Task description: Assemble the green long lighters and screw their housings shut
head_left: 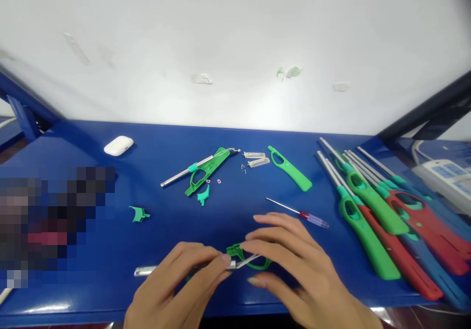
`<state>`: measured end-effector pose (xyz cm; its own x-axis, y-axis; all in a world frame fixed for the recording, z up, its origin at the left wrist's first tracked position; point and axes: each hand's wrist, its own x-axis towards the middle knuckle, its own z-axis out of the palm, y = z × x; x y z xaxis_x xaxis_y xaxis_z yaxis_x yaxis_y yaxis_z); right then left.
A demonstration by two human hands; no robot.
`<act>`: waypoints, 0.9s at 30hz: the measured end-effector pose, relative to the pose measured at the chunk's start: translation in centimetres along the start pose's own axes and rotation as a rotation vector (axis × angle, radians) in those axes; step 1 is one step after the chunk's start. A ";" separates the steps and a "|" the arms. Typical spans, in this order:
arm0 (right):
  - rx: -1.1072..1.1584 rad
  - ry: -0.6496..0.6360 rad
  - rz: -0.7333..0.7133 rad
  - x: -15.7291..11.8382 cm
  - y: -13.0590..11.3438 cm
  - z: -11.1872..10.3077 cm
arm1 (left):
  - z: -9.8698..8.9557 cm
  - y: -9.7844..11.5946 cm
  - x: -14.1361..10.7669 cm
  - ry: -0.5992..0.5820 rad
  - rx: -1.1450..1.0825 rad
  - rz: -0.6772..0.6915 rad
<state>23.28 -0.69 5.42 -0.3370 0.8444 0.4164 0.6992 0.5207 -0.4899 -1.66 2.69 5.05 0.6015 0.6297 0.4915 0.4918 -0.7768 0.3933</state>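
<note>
Close to the table's front edge, my left hand (184, 280) is closed around the metal tube (144, 271) of a gas lighter, whose tip sticks out to the left. A thin pale wire (248, 260) runs from the tube's other end toward my right hand (294, 260). That hand is curled around a green lighter casing half (235, 251), thumb and fingers on either side of it; its palm hides much of the part. Beyond my hands lies another green casing half (209, 169) with a metal tube (184, 172) across it. Near it are a trigger (203, 195) and a second trigger (139, 214).
A screwdriver (298, 212) lies behind my right hand. Farther back are a green casing cover (290, 169), clear fuel tanks (257, 162) and tiny screws. Several assembled lighters (371, 240) are heaped at right. A white earbud case (118, 146) sits back left.
</note>
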 end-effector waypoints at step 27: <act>-0.173 -0.140 -0.114 1.5 1.2 0.8 | 2.7 -0.6 -0.8 -0.100 0.102 -0.081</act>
<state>23.12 1.25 4.86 -0.4953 0.7970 0.3457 0.7451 0.5943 -0.3027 -0.76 2.62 2.34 0.6148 0.6913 0.3795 0.5992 -0.7224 0.3452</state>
